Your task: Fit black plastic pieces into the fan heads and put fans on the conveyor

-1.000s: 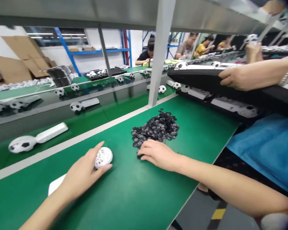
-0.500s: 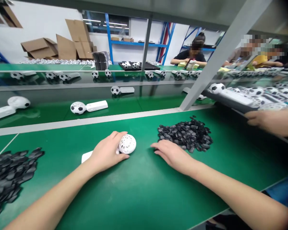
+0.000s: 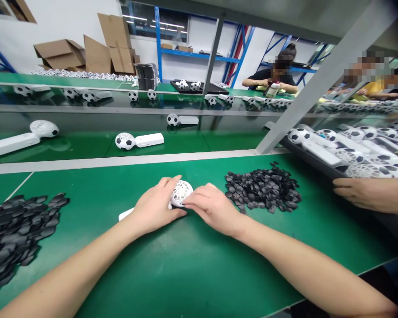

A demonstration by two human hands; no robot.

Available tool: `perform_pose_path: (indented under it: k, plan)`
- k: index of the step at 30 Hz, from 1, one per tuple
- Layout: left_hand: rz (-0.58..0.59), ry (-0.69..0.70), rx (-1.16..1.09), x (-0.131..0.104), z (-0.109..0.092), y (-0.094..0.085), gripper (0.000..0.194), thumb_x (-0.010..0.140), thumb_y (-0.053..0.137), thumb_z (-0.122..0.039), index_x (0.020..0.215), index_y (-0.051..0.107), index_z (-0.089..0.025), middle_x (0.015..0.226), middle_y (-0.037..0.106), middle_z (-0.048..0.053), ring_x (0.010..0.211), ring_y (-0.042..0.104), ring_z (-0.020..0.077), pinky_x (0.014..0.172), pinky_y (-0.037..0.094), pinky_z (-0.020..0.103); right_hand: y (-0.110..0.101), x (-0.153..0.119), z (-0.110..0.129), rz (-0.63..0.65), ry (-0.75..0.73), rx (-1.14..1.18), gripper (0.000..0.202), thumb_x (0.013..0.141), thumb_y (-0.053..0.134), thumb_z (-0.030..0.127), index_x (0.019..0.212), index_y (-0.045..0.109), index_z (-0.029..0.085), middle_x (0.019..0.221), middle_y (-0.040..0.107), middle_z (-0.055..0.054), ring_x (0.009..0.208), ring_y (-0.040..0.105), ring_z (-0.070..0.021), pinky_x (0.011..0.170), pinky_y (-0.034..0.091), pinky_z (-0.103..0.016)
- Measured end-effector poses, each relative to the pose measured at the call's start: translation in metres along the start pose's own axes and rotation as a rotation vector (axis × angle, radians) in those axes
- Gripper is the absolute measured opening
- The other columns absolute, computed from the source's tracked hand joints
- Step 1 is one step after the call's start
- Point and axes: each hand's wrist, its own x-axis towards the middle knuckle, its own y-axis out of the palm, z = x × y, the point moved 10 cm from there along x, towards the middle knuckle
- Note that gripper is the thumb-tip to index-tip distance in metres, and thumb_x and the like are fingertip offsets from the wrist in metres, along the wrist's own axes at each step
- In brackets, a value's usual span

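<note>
We hold a white handheld fan [image 3: 180, 194] on the green table [image 3: 192, 265], near the middle of the view. Our left hand [image 3: 154, 207] wraps its handle, fingers curled around it below the round grille head. Our right hand [image 3: 210, 206] rests its fingertips on the grille from 3 o'clock, fingers close together. A pile of small black pieces [image 3: 263, 190] lies just beside at 3 o'clock, another black pile [image 3: 15, 234] at 9 o'clock. A co-worker's hand [image 3: 354, 193] grips a black tray [image 3: 313, 159] at 2 o'clock.
</note>
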Motion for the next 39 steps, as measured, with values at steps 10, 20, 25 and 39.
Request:
perform_pose_path:
  k: [10,20,25,39]
  plan:
    - [-0.011,0.044,-0.105,0.002,0.000,-0.002,0.066,0.072,0.053,-0.052,0.128,0.037,-0.021,0.122,0.050,0.008,0.103,0.053,0.0277,0.085,0.043,0.039,-0.001,0.005,-0.019,-0.074,0.142,0.089,0.021,0.082,0.055,0.030,0.100,0.054,0.019,0.103,0.056,-0.008,0.097,0.049,-0.0211,0.081,0.039,-0.036]
    - [-0.033,0.093,-0.107,0.001,-0.007,-0.003,0.053,0.075,0.050,-0.052,0.121,0.042,-0.028,0.115,0.054,0.004,0.096,0.056,0.0255,0.079,0.045,0.036,0.014,0.000,-0.034,0.011,0.312,0.394,0.042,0.081,0.056,0.025,0.120,0.040,0.020,0.119,0.051,-0.008,0.106,0.049,-0.0194,0.091,0.042,-0.037]
    - [0.030,0.098,-0.003,0.002,0.002,0.002,0.061,0.071,0.054,-0.038,0.127,0.035,-0.023,0.128,0.047,0.005,0.109,0.050,0.0272,0.086,0.042,0.037,-0.025,-0.023,-0.069,-0.006,0.385,0.181,0.012,0.082,0.056,0.024,0.091,0.060,0.018,0.089,0.061,-0.003,0.084,0.055,-0.0150,0.078,0.045,-0.030]
    - [0.037,0.247,0.090,0.002,-0.005,-0.002,0.060,0.074,0.037,-0.010,0.131,0.034,-0.029,0.106,0.056,0.005,0.102,0.045,0.0257,0.094,0.028,0.048,-0.036,-0.059,-0.102,0.164,0.495,-0.094,0.005,0.078,0.061,0.020,0.074,0.063,0.017,0.076,0.060,-0.003,0.078,0.055,-0.0164,0.072,0.043,-0.027]
